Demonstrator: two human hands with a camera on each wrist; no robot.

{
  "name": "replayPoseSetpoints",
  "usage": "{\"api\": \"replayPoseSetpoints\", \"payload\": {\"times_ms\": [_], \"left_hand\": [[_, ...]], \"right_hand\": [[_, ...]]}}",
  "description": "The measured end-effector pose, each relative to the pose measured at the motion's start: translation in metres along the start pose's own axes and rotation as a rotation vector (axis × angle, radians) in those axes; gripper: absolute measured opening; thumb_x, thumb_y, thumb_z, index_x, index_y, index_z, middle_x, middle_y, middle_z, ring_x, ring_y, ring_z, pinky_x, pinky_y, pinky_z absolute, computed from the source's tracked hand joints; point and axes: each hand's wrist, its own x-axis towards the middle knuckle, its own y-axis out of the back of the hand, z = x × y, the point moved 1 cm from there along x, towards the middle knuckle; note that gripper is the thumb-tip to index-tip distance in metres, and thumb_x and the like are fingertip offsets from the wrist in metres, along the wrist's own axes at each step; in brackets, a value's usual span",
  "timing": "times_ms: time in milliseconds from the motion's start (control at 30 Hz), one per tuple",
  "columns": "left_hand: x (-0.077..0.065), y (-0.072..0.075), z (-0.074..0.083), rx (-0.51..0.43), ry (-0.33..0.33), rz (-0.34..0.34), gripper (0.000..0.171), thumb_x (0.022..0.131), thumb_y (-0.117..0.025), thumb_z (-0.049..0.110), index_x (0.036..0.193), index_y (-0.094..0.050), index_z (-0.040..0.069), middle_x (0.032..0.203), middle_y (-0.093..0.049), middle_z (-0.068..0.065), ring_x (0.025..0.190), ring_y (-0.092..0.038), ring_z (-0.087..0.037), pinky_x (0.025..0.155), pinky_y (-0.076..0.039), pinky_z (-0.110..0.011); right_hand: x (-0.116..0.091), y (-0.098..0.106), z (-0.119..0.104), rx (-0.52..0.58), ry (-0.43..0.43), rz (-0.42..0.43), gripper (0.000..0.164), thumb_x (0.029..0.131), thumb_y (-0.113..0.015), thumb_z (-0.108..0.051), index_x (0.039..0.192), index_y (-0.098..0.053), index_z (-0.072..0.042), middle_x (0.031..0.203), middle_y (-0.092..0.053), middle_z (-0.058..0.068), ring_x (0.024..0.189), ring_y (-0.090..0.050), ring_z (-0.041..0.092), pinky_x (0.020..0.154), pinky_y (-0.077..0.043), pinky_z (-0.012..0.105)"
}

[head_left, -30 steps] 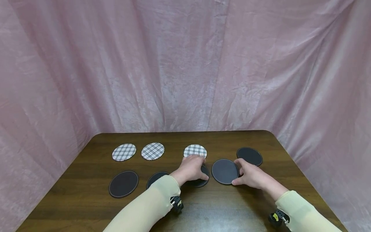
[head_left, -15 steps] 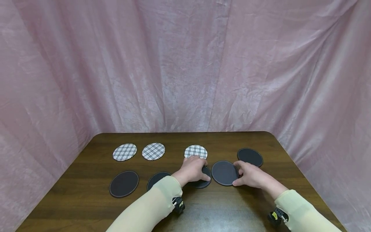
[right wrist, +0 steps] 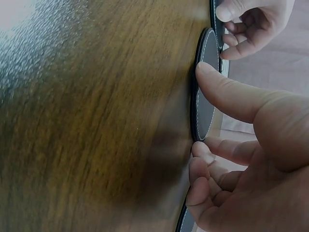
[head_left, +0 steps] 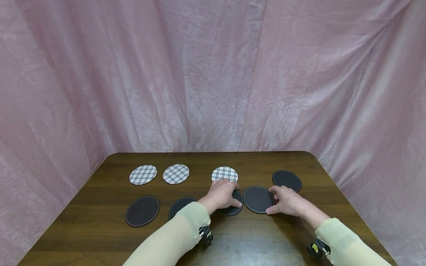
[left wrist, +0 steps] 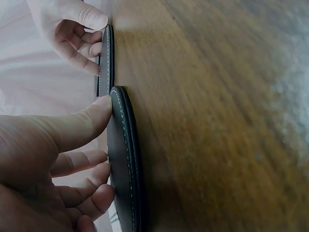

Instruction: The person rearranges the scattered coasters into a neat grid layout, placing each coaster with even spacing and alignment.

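Right disc: dark, with a stitched rim, the right disc lay on the wooden table.
Right hand: the right hand, back upward, made a wide C at the right disc's right side, thumb tip on the near rim, bent fingers at the rim's far right, holding it by the edge.
Left disc: also dark and stitched, the left disc sat immediately left of the right disc; the rims seemed to touch, though the view left some doubt.
Left hand: half closed and arched, the left hand covered much of the left disc and gripped it, thumb on the near rim, curled fingers toward the far side.
Forearms: both slanted inward toward the right disc from the near side, in pale yellow sleeves.
Rear disc: dark, the rear disc lay behind the right disc and to its right.
Plaid discs: three plaid discs lay behind the right disc and to its left.
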Motion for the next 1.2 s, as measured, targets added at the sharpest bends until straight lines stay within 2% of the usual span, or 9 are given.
{"api": "replayPoseSetpoints", "payload": {"times_ms": [333, 867, 1200], "left_hand": [[-0.0013, 0.0000, 0.0002, 0.002, 0.000, 0.001, 0.055, 0.086, -0.096, 0.045, 0.130, -0.080, 0.017, 0.118, -0.076, -0.001, 0.115, -0.065, -0.024, 0.095, -0.046, -0.043], [0.0001, -0.0052, 0.0000, 0.001, -0.031, 0.015, 0.049, 0.089, -0.092, 0.048, 0.127, -0.081, 0.020, 0.119, -0.075, 0.001, 0.117, -0.063, -0.023, 0.094, -0.045, -0.044], [0.0048, -0.0081, 0.0074, 0.019, -0.009, 0.030, 0.033, 0.096, -0.087, 0.047, 0.119, -0.082, 0.025, 0.109, -0.073, 0.007, 0.110, -0.063, -0.020, 0.089, -0.044, -0.041]], "right_hand": [[-0.0003, -0.0012, 0.0017, -0.002, -0.004, -0.010, 0.083, 0.080, -0.102, -0.028, 0.142, -0.063, 0.009, 0.111, -0.069, 0.013, 0.108, -0.064, 0.035, 0.096, -0.053, 0.057], [-0.0007, -0.0008, 0.0014, -0.011, 0.021, 0.002, 0.083, 0.079, -0.103, -0.029, 0.141, -0.063, 0.010, 0.110, -0.068, 0.012, 0.107, -0.065, 0.034, 0.096, -0.053, 0.056], [-0.0008, -0.0008, 0.0007, -0.019, 0.029, 0.009, 0.082, 0.078, -0.103, -0.029, 0.140, -0.064, 0.010, 0.106, -0.068, 0.011, 0.103, -0.063, 0.032, 0.094, -0.053, 0.055]]}}
